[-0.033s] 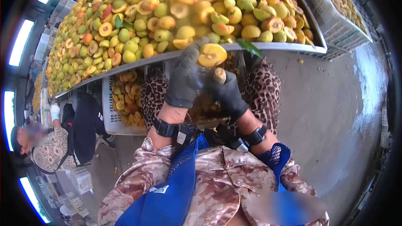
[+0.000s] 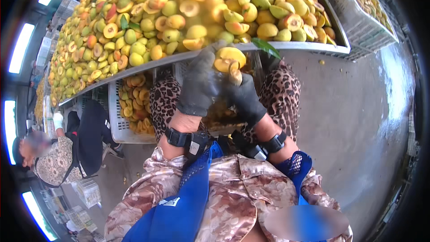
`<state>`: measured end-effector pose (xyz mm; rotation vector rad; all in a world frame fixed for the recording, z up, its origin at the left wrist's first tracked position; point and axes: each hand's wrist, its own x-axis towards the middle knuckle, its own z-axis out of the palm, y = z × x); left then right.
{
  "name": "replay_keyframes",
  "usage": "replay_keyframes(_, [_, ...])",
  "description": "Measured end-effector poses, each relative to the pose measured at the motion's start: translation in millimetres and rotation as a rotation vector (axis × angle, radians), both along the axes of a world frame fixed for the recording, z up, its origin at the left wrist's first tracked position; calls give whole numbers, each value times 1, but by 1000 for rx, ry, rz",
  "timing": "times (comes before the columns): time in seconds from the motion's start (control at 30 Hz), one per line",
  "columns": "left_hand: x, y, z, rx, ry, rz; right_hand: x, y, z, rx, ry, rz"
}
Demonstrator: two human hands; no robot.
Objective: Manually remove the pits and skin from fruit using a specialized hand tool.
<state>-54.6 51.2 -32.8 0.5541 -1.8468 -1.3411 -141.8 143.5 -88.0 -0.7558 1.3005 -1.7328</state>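
My left hand, in a dark grey glove, is closed around a halved yellow peach with its cut face up. In my right hand, also gloved, is a small tool with a light wooden handle. The tool's tip meets the near edge of the peach's cut face, where a dark curved line shows. Both hands are close together at the near edge of a metal-rimmed table heaped with halved and whole peaches. My left fingers are partly blurred.
Below the table, a white crate with peach halves stands by my left leg. Another white crate of fruit stands at the far right. A green leaf lies on the table's rim. At left sits a co-worker. Wet floor lies to the right.
The tool in my right hand has moved up against the peach half, which is tilted slightly and shifted a little to the right.
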Motion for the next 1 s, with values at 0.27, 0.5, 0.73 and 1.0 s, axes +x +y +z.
replay_keyframes(0.27, [16,-3,27,106,-275,-139,3,9,-3,196,71,17])
replay_keyframes(0.5, [17,-2,1,-387,-270,-1,4,4,-12,249,49,91])
replay_keyframes(0.73, [-2,4,-28,554,219,-31,12,-3,-17,194,112,61])
replay_keyframes(1.0, [-2,1,-14,644,292,-98,3,5,5,171,-182,421])
